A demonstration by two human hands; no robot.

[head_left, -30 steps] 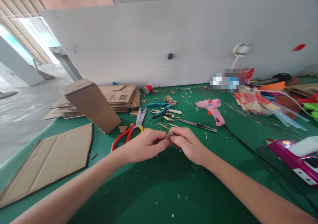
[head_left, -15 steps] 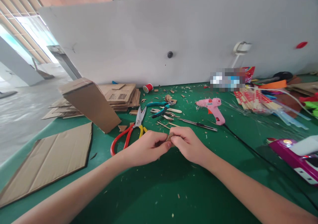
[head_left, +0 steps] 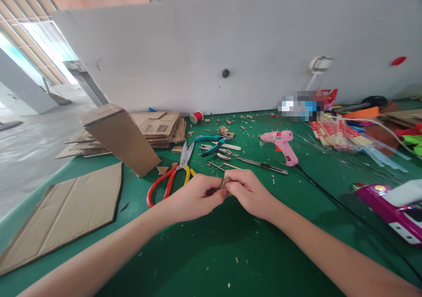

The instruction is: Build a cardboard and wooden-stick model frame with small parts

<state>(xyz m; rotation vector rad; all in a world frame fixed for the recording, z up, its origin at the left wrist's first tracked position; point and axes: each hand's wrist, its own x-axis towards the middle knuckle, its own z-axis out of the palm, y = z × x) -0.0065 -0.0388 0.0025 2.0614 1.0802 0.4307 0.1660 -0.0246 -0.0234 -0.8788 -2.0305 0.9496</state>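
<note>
My left hand (head_left: 194, 197) and my right hand (head_left: 250, 193) meet over the green table (head_left: 211, 248), fingers pinched together on a small brown cardboard piece (head_left: 225, 182) between them. Most of that piece is hidden by my fingertips. Just behind my left hand lie red-and-yellow-handled scissors (head_left: 171, 174). A metal craft knife (head_left: 262, 165) lies just beyond my right hand.
A flat cardboard sheet (head_left: 66, 213) lies at left, a leaning cardboard box (head_left: 121, 139) and stacked cardboard (head_left: 158, 128) behind it. Teal pliers (head_left: 211, 141), a red thread spool (head_left: 197, 117), a pink glue gun (head_left: 282, 145) with black cord, stick bundles (head_left: 339, 134) and a purple device (head_left: 392, 211) fill the far and right side.
Both hands have stayed pinched on the small piece, shifting slightly away from me; nothing else on the table has moved.
</note>
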